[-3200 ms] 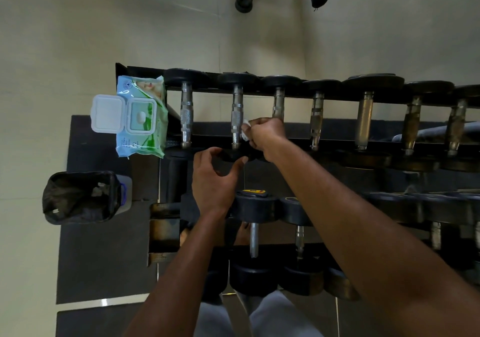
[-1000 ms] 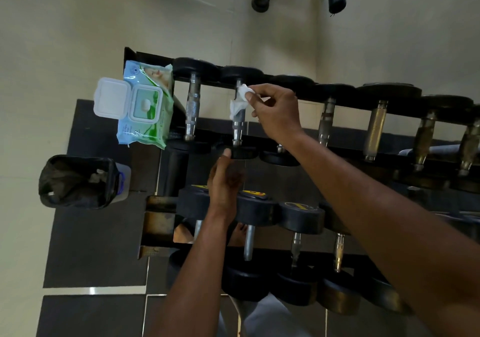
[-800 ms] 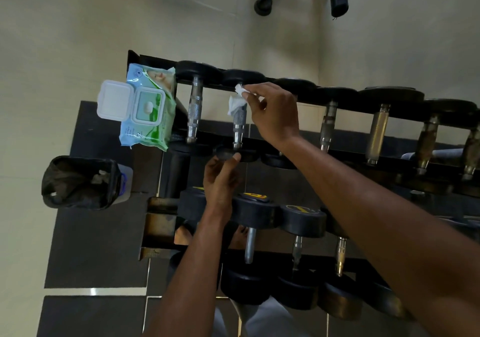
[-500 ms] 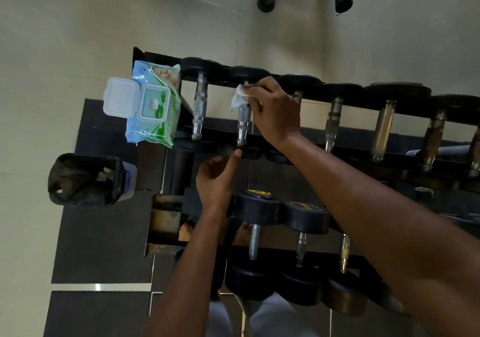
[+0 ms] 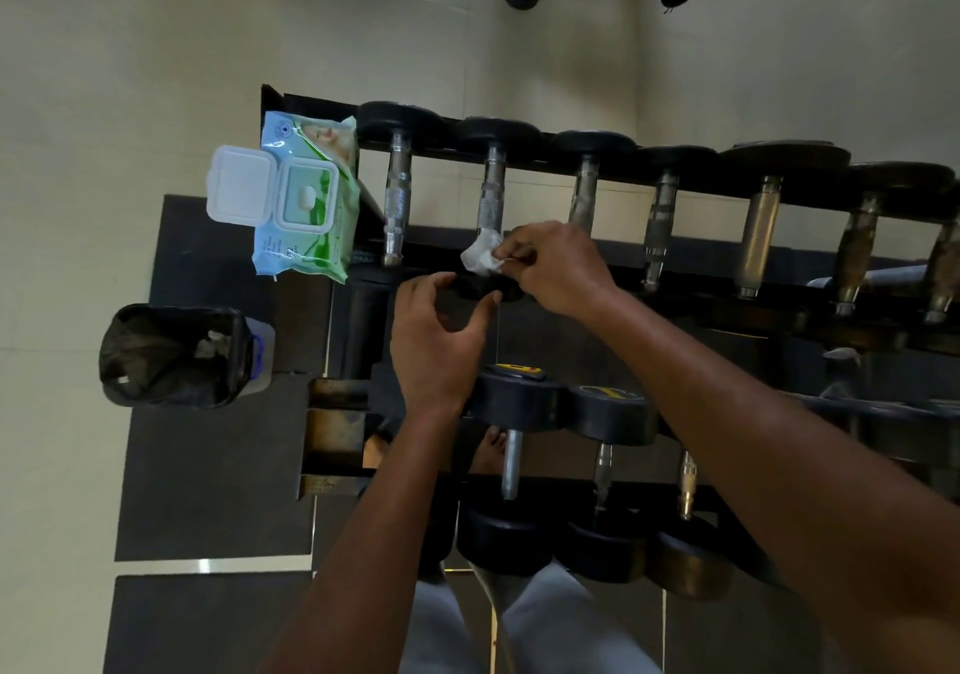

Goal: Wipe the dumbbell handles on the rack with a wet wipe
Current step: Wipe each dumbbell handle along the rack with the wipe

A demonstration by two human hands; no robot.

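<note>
Now right hand (image 5: 553, 268) pinches wet wipe (image 5: 481, 257) against near end of second dumbbell handle (image 5: 492, 195) on top rack (image 5: 691, 170). Handle's long axis runs near to far, so bare metal lies straight beyond grip. Left hand (image 5: 434, 346) curls round that dumbbell's near head (image 5: 480, 288), steadying. Right hand nearer handle; next stroke likely slides far along axis.

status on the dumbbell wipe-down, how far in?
Early. In hand: the right hand pinches the wet wipe at the near end of the second handle on the top row, while the left hand grips that dumbbell's near head. Whether the first handle is done cannot be told. Left: the handles to the right and the lower row.
</note>
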